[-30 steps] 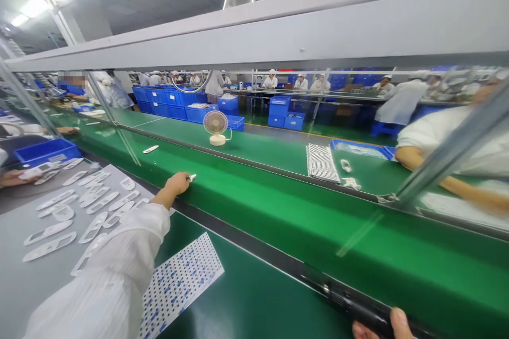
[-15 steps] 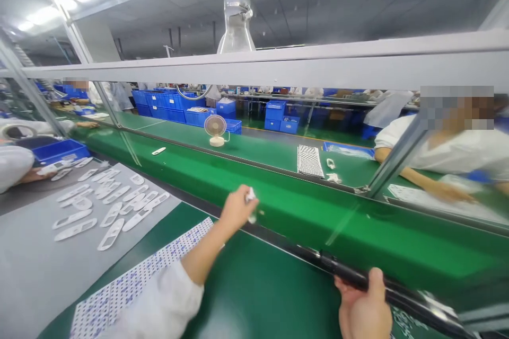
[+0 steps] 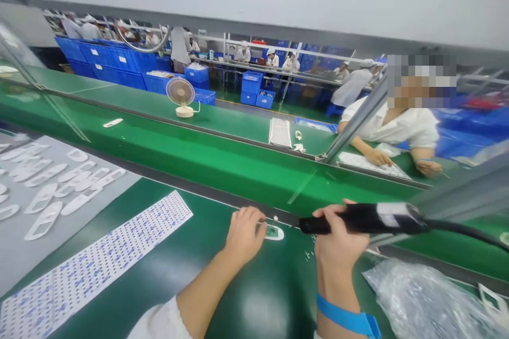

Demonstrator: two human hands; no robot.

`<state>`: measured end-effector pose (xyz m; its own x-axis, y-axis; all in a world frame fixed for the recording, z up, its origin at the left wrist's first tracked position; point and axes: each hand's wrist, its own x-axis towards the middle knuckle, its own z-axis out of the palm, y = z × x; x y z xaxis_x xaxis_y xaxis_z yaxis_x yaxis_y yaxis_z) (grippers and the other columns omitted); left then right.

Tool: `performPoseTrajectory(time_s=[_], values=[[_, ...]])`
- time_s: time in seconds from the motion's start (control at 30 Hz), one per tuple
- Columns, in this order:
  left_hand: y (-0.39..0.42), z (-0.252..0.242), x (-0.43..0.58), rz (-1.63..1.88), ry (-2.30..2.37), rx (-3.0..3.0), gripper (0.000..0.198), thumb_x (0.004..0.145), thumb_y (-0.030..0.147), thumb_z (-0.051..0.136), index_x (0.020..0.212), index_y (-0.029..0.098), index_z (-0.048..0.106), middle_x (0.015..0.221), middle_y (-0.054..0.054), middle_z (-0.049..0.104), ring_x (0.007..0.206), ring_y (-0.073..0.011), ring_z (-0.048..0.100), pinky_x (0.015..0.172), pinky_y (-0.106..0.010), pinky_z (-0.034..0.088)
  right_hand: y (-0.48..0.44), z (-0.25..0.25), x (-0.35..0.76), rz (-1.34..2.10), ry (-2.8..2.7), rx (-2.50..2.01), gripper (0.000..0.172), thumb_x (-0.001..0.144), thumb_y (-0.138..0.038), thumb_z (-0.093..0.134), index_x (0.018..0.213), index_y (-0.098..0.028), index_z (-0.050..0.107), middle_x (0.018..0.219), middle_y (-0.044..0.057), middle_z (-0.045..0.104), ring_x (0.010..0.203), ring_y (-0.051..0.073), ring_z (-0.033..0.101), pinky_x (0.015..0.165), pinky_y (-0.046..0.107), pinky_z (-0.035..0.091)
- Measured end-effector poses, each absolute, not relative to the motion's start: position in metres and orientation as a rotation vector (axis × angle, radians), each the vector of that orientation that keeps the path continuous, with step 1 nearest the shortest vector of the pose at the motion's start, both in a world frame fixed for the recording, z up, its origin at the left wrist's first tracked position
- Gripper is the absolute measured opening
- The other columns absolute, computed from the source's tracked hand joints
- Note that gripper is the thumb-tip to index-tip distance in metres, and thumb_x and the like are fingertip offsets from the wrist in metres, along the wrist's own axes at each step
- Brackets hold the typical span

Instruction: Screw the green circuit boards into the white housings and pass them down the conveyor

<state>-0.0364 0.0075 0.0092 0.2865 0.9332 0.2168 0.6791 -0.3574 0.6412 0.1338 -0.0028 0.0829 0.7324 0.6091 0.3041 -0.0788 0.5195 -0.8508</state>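
Note:
My left hand [image 3: 245, 232] lies on the green bench with its fingers curled at a small white plastic casing [image 3: 280, 234]. A green circuit board [image 3: 272, 231] shows inside the casing; its left end is hidden behind my fingers. My right hand [image 3: 341, 243] is wrapped round a black electric screwdriver [image 3: 366, 218], held nearly level, its front end pointing left toward the casing and apart from it. The cable leaves the tool's back end to the right. Tiny light pieces, perhaps screws [image 3: 309, 254], lie scattered on the bench between my hands.
Left are a sheet with blue-and-black dots [image 3: 99, 259] and several white casing shells [image 3: 45, 220] on grey matting. A green conveyor belt [image 3: 199, 153] runs behind the bench. Clear plastic bagging [image 3: 425, 296] lies at right. Across the belt are a fan [image 3: 181, 92] and a co-worker [image 3: 397, 122].
My left hand has come back from the conveyor edge to the bench, now at the casing. My right hand has swung the screwdriver from a slant to nearly level. The view has tilted down.

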Motion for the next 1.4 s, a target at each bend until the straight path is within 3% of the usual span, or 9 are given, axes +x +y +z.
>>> performPoseTrajectory(time_s=[0.07,0.17,0.67,1.4], values=[[0.01,0.008,-0.036,0.785,1.289,2.191,0.014,0.091,0.026,0.061,0.104,0.021,0.063,0.108,-0.003,0.067,0.103,-0.0222,0.058,0.092,-0.038,0.04,-0.003,0.081,0.128,0.511,-0.707,-0.97,0.041,0.068,-0.02,0.078,0.102,-0.018,0.055,0.066,-0.008,0.058,0.05,0.015,0.058,0.056,0.031,0.048],[0.015,0.004,-0.035,0.711,1.13,2.248,0.015,0.086,0.029,0.071,0.096,0.02,0.065,0.102,-0.003,0.068,0.096,-0.0213,0.059,0.088,-0.035,0.042,-0.003,0.077,0.118,0.57,-0.801,-1.038,0.04,0.073,-0.027,0.08,0.103,-0.018,0.055,0.065,-0.007,0.057,0.05,0.016,0.057,0.055,0.032,0.047],[0.019,-0.006,-0.03,0.72,1.139,2.306,0.01,0.083,0.023,0.075,0.086,0.017,0.067,0.09,-0.004,0.066,0.086,-0.0215,0.06,0.081,-0.035,0.046,0.0,0.068,0.101,0.57,-0.901,-1.045,0.032,0.075,-0.025,0.079,0.096,-0.021,0.055,0.061,-0.007,0.057,0.049,0.015,0.057,0.055,0.033,0.048],[0.019,-0.004,-0.033,0.673,1.122,2.312,0.012,0.085,0.026,0.073,0.09,0.017,0.066,0.091,-0.005,0.064,0.086,-0.0222,0.059,0.078,-0.035,0.044,0.003,0.063,0.102,0.657,-1.0,-1.127,0.032,0.074,-0.024,0.079,0.092,-0.022,0.052,0.064,-0.007,0.058,0.054,0.015,0.057,0.062,0.033,0.047]])
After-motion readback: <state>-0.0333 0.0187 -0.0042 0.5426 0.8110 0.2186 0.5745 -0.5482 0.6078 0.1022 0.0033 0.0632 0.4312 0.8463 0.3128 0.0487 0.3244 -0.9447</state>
